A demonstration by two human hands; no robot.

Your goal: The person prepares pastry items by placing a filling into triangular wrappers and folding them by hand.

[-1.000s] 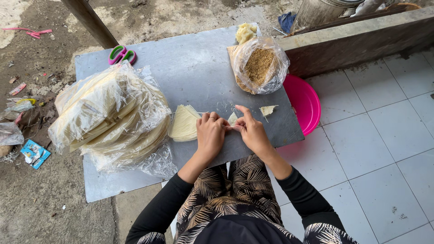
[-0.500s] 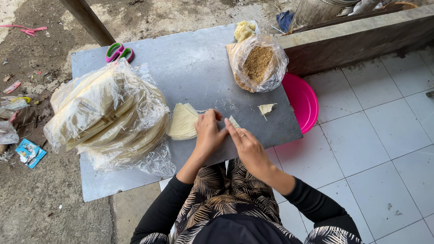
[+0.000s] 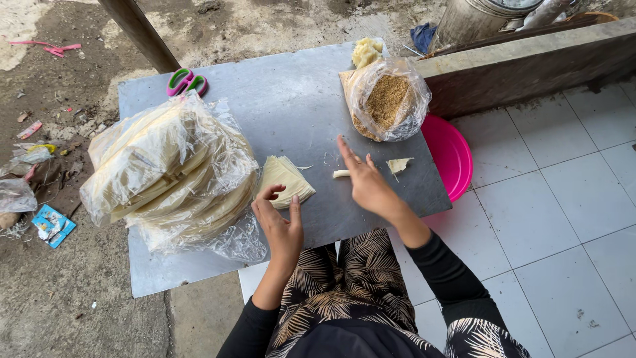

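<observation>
Two hands of mine are over the grey table (image 3: pixel 278 106). My left hand (image 3: pixel 281 222), loosely curled, pinches the near corner of the folded wrapper stack (image 3: pixel 281 180). My right hand (image 3: pixel 366 182) lies open and flat, holding nothing, fingertips beside a small rolled piece (image 3: pixel 340 174).

On the grey surface (image 3: pixel 278 106), the left hand (image 3: pixel 281 225) pinches the near corner of a folded wrapper stack (image 3: pixel 281 179). The right hand (image 3: pixel 364 182), fingers extended, lies flat touching a small rolled piece (image 3: pixel 340 174) at its 9 o'clock side.
</observation>
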